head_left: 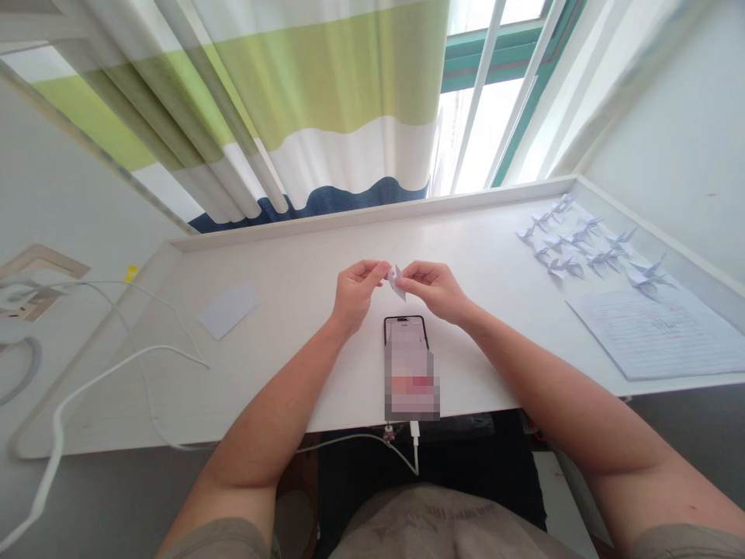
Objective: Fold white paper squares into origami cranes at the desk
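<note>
A small folded piece of pale paper (396,282) is pinched in the air between both hands, above the desk. My left hand (356,295) grips its left side with the fingertips. My right hand (434,291) holds it from the right. Part of the paper is hidden behind my fingers, so its full shape is unclear. Just below my hands, a smartphone (407,366) lies flat on the white desk (291,268), its screen blurred out.
Several folded paper cranes (585,244) lie at the desk's right back, above a sheet of lined paper (655,335). A blank paper rectangle (228,310) lies at the left. White cables (113,380) trail over the left side. A striped curtain (326,101) and window stand behind the desk.
</note>
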`<act>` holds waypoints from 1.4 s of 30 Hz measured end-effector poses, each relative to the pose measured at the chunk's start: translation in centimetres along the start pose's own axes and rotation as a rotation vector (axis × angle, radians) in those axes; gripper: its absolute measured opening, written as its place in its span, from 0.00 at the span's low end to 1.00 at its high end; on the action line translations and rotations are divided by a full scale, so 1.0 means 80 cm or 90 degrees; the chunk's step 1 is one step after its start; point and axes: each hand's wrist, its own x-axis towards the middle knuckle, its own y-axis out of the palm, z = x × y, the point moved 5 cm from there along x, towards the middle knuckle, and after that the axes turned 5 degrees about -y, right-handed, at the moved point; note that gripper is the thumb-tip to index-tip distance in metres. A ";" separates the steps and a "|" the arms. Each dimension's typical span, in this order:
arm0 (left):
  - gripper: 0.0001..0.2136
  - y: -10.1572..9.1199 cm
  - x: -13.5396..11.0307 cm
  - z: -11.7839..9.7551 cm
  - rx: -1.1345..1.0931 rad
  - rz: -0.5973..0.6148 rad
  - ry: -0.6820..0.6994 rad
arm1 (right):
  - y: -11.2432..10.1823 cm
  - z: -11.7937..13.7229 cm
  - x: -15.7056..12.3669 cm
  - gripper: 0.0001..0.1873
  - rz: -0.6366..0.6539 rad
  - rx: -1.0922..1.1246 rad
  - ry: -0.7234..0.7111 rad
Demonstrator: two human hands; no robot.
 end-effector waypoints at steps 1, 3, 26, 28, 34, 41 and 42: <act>0.16 -0.001 0.001 0.001 -0.002 0.010 -0.007 | 0.000 0.000 0.000 0.23 -0.004 0.001 0.007; 0.14 -0.002 0.003 0.001 0.001 0.030 -0.013 | -0.001 -0.001 0.001 0.23 -0.010 0.005 0.023; 0.14 -0.003 0.005 0.002 -0.032 0.211 -0.046 | 0.003 -0.008 -0.001 0.15 0.082 0.207 0.137; 0.13 -0.004 0.006 0.002 -0.034 0.216 -0.043 | 0.004 -0.008 -0.001 0.15 0.089 0.215 0.148; 0.10 -0.006 0.005 -0.004 -0.024 0.218 -0.031 | 0.006 -0.010 -0.002 0.15 0.100 0.213 0.156; 0.10 -0.003 0.003 -0.005 -0.007 0.214 -0.031 | 0.006 -0.010 -0.002 0.17 0.104 0.182 0.144; 0.11 -0.003 0.003 -0.005 0.002 0.210 -0.030 | 0.005 -0.009 -0.002 0.17 0.091 0.165 0.129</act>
